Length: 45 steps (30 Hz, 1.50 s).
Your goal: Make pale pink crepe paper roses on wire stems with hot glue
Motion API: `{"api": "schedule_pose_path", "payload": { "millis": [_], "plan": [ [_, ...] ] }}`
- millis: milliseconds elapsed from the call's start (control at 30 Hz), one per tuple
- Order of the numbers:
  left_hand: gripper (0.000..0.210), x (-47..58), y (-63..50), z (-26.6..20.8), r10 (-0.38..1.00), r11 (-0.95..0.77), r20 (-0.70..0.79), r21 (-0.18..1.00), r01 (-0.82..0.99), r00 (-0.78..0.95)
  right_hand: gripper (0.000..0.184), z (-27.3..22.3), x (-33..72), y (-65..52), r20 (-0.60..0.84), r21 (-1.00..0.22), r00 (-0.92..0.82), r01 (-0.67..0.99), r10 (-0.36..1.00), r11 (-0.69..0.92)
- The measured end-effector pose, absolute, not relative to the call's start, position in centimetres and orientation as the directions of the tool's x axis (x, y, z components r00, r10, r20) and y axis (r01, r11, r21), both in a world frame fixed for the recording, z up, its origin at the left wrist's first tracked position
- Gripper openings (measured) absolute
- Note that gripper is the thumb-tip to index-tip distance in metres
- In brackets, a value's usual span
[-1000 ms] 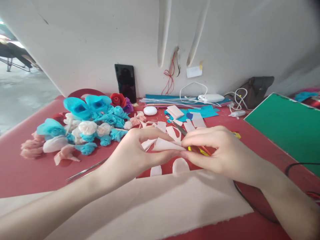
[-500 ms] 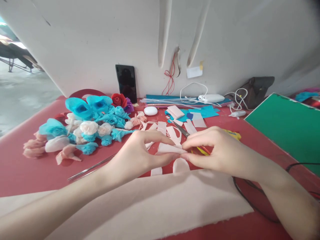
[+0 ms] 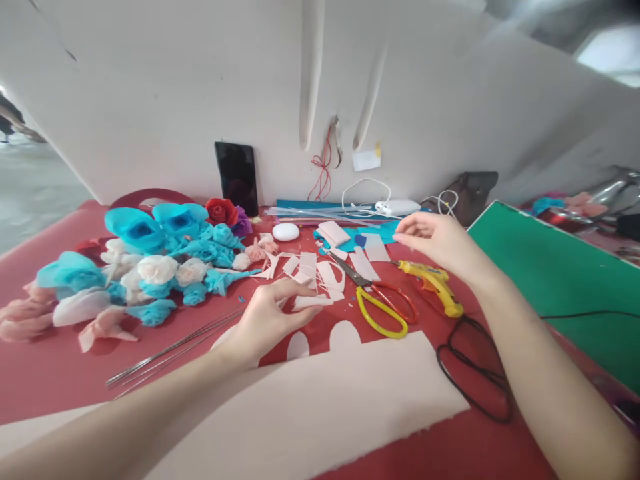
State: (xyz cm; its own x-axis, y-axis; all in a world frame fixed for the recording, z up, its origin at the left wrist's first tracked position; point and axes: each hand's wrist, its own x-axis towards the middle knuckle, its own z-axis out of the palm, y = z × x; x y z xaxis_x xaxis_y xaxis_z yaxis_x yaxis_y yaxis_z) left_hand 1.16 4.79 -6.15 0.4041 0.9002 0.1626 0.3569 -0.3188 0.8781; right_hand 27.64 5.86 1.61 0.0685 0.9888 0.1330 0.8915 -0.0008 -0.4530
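Between the thumb and fingers of my left hand [image 3: 273, 313] is a small folded strip of pale pink crepe paper [image 3: 314, 303]. My right hand [image 3: 437, 243] is raised at the right with loosely curved fingers and nothing visible in them. Below it lies a yellow glue gun [image 3: 434, 285] with a black cord. Scissors [image 3: 383, 312] with one yellow and one red handle rest between my hands, partly spread. Cut pale paper pieces [image 3: 365, 265] are scattered beyond them. A large pale pink crepe sheet [image 3: 320, 413] lies in front, beside two round-ended cut pieces [image 3: 345, 335].
Blue, white, pink and red paper flowers [image 3: 167, 267] heap at the left. Thin metal wires [image 3: 170, 350] lie nearer. A phone [image 3: 237, 177] leans on the wall by a white case [image 3: 285, 231]. A green board [image 3: 555, 280] stands at right.
My right hand has let go of the pale paper and moved up and right, uncovering the scissors and glue gun. My left hand has shifted slightly left with the strip. The view has tilted.
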Motion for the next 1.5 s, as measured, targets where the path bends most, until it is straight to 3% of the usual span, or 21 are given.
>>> {"api": "schedule_pose_path", "payload": {
  "millis": [100,200,300,400,533,633,733,833,1000,1267,1500],
  "plan": [
    [0.015,1.2,4.8,-6.7,0.880,-0.361,0.198,0.870,0.336,0.433,0.029,0.1,31.6,6.4,0.072,-0.367,0.295,0.896,0.953,-0.250],
    [0.011,1.2,4.8,-6.9,0.862,-0.402,0.234,0.856,0.326,0.450,0.029,-2.3,34.7,5.4,-0.107,-0.328,0.432,0.835,0.895,-0.442],
    [0.011,1.1,4.9,-7.0,0.856,-0.426,0.261,0.845,0.324,0.446,0.029,-4.5,36.0,3.7,-0.251,-0.357,0.470,0.768,0.846,-0.532],
    [0.010,1.1,4.9,-7.0,0.845,-0.450,0.288,0.838,0.308,0.451,0.030,-5.6,36.2,2.4,-0.286,-0.439,0.486,0.700,0.826,-0.564],
    [0.010,1.1,5.0,-7.1,0.831,-0.474,0.319,0.834,0.281,0.457,0.031,-5.0,35.6,1.1,-0.238,-0.631,0.466,0.593,0.852,-0.500],
    [0.009,1.0,5.1,-7.2,0.827,-0.482,0.324,0.829,0.283,0.459,0.030,-3.9,34.0,-0.3,-0.111,-0.753,0.428,0.553,0.897,-0.357],
    [0.010,1.1,5.2,-7.4,0.833,-0.479,0.321,0.825,0.300,0.450,0.025,-2.7,31.2,-2.1,0.038,-0.801,0.370,0.567,0.928,-0.193],
    [0.011,1.1,5.2,-7.6,0.831,-0.484,0.326,0.823,0.298,0.451,0.035,-1.7,27.5,-3.4,0.089,-0.786,0.336,0.601,0.938,-0.141],
    [0.010,1.0,5.2,-7.7,0.822,-0.502,0.353,0.819,0.277,0.447,0.041,-1.9,23.0,-3.3,0.061,-0.711,0.383,0.665,0.922,-0.230],
    [0.010,0.9,5.4,-7.9,0.793,-0.555,0.423,0.799,0.232,0.439,0.040,-3.9,22.3,-2.8,0.291,-0.537,0.457,0.805,0.841,-0.251],
    [0.009,0.8,5.2,-8.1,0.760,-0.606,0.493,0.773,0.188,0.423,0.041,-5.5,21.8,-3.6,0.215,-0.569,0.518,0.755,0.828,-0.325]
  ]
}}
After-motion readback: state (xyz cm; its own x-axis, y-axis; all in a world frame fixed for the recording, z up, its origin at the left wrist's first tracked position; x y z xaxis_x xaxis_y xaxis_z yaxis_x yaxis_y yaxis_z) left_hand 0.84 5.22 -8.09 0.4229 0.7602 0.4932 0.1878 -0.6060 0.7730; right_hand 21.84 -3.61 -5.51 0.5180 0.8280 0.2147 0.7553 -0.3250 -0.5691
